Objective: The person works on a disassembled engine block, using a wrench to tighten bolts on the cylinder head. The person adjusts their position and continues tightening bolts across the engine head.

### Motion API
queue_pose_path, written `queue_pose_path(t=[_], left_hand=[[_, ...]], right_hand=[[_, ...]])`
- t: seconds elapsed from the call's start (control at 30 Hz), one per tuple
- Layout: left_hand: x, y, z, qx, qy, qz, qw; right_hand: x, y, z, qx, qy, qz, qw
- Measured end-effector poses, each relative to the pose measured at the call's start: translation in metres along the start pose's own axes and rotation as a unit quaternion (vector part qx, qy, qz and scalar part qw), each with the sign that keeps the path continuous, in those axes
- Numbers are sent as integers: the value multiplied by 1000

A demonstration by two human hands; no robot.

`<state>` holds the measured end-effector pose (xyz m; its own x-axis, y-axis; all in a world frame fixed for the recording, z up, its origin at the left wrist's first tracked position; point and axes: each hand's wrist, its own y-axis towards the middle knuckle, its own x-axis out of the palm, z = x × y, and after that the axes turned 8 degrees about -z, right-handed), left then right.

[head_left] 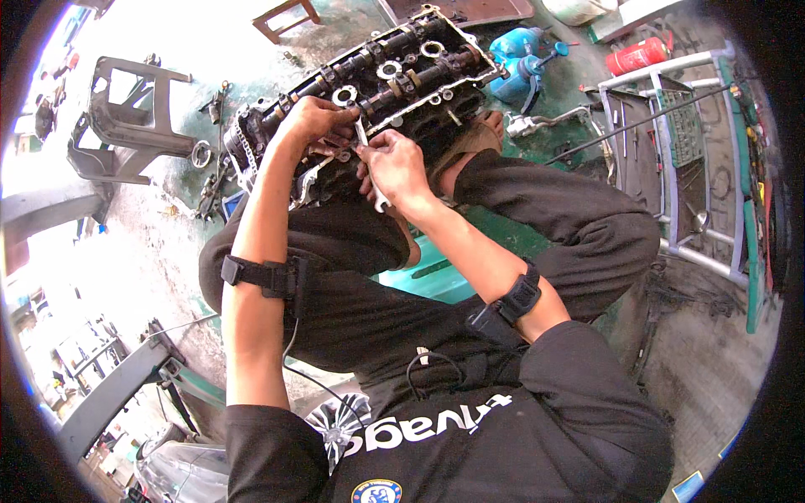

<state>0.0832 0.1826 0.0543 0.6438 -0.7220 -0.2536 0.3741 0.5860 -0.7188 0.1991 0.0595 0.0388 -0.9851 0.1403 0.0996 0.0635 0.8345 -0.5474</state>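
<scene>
metal wrench point(369, 159) in right hand point(394, 168)

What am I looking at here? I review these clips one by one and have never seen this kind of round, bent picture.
There is no machine here, only a person working with bare hands. The single picture comes from a wide camera worn on the person's head, looking down, so straight edges bend near the rim. The person squats over an engine part on the workshop floor. The left hand rests on the part; the right hand holds a metal wrench against it. Both forearms carry black straps. To the right stands a tool trolley, with a blue jug and a red canister farther off.
</scene>
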Motion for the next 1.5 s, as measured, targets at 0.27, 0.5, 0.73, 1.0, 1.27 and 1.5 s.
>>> queue_pose_path(t=[0.27, 0.5, 0.73, 1.0, 1.27, 1.5], left_hand=[[1, 7, 2, 9, 49, 2, 999], [3, 4, 11, -13, 67, 14, 998], [2, 15, 4, 25, 186, 71, 980], [5, 12, 8, 28, 57, 38, 997], [12, 24, -8, 76, 98, 132, 983], [17, 36, -21, 71, 87, 106, 988]], right_hand=[[-35, 14, -16, 61, 35, -64, 995], [-16, 6, 0, 70, 28, -31, 997], [-72, 33, -25, 13, -355, -86, 931], [-86, 118, -119, -154, -717, -233, 638], [-14, 152, -122, -459, -835, -203, 226], [17, 159, -117, -637, -735, -216, 86]])
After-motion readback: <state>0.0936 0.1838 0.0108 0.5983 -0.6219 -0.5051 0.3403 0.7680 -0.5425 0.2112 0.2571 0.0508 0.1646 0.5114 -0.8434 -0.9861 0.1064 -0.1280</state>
